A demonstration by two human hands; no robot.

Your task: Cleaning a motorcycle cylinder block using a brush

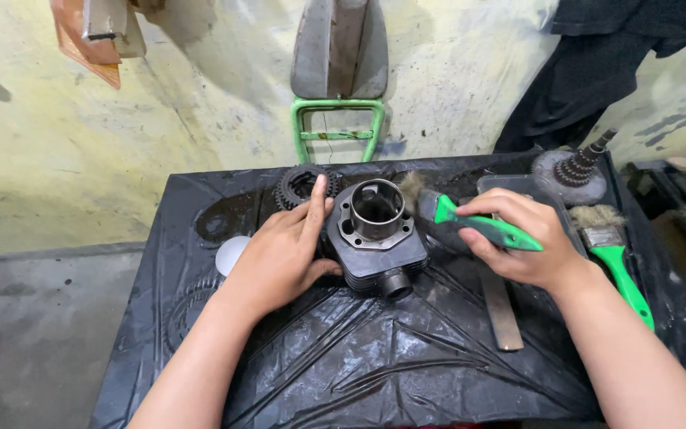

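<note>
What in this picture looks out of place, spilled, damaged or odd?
Nothing is clearly damaged. The crumpled black plastic sheet shines wet in patches beside the dark finned metal cylinder. The spare green-handled paintbrush has splayed, dirty bristles.

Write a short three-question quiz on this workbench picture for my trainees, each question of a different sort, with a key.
1. True or false: the left hand rests against the dark engine cylinder.
2. Multiple choice: what does the right hand hold? A) a flat metal file B) a green-handled brush C) a gear
3. Fill in: the bench is covered with black ____ sheeting.

Key
1. True; the hand steadies the cylinder from its left side.
2. B; its bristles meet the cylinder's upper right side. A second green-handled brush lies unused to the right, and the flat metal file lies on the sheeting.
3. plastic
</note>
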